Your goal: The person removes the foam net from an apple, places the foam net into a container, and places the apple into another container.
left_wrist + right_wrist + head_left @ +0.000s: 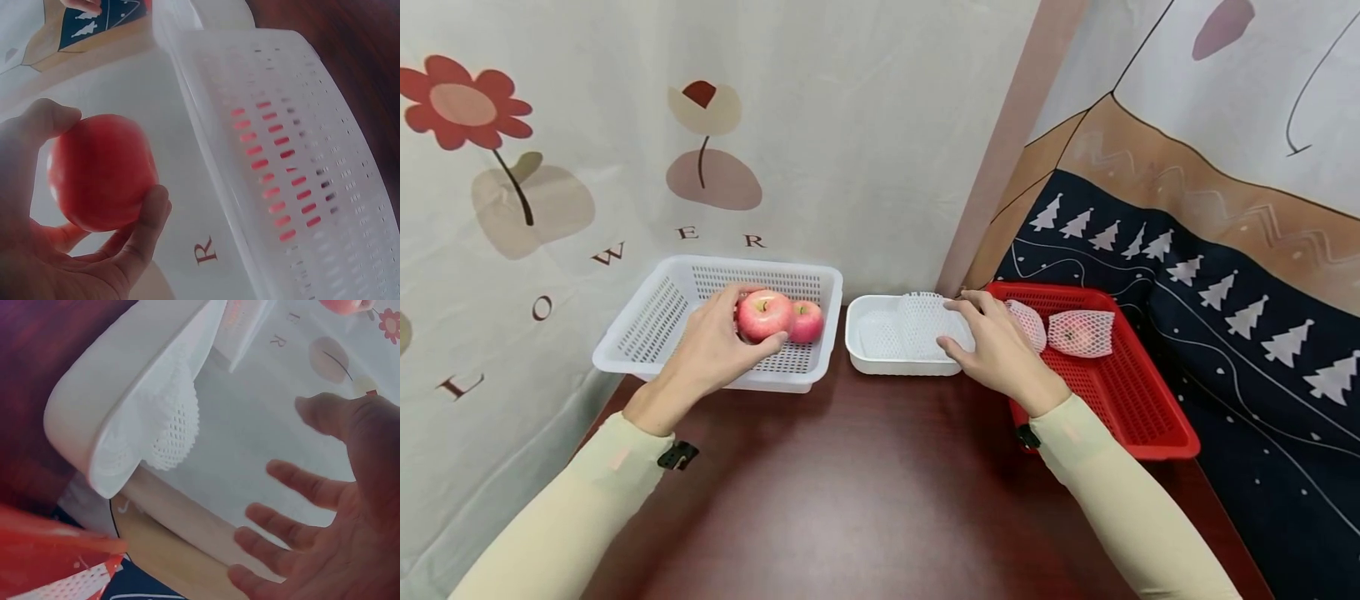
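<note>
My left hand (718, 337) grips a red apple (765, 316), held up above the white basket (625, 354); thumb and fingers wrap its sides in the left wrist view. A second apple (807, 322) lies in that basket just to the right. Over the right end of a small white tray (895, 367), my right hand (1000, 346) hovers with its fingers spread. It holds nothing, as the right wrist view shows. White foam net sleeves (921, 321) lie in the tray, one sticking up past the rim (175, 434).
On the right stands a red basket (1150, 417) with two apples in foam nets, one of them (1078, 333) in plain sight and the other (1028, 325) partly behind my right hand. The dark brown table (865, 492) ends against a printed curtain (865, 150) at the back.
</note>
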A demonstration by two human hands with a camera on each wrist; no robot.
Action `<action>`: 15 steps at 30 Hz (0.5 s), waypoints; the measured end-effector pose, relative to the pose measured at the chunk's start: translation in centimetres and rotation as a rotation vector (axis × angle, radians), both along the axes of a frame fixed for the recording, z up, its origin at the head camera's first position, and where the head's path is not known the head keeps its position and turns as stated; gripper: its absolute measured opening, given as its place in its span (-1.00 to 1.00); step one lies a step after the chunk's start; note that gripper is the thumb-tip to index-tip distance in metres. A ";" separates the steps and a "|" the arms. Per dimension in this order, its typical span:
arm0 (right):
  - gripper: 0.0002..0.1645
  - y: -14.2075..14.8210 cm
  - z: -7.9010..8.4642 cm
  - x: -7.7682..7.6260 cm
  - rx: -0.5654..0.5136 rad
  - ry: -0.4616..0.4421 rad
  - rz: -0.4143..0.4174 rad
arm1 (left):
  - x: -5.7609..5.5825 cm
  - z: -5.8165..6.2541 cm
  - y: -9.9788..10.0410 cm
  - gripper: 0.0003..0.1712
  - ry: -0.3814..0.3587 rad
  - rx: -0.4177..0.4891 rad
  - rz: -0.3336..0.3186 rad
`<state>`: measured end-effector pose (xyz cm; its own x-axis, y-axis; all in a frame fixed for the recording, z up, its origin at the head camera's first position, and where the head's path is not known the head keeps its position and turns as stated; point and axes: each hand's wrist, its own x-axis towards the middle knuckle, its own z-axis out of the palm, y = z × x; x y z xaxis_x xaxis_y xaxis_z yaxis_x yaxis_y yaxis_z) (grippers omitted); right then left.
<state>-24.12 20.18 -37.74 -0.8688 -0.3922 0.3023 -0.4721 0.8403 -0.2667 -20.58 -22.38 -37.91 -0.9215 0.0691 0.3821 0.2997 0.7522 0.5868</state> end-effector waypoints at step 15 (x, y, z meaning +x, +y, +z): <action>-0.18 2.1 0.0 1.6 0.014 0.105 0.066 | -1.5 1.1 -2.1 -0.09 -0.115 -0.043 0.040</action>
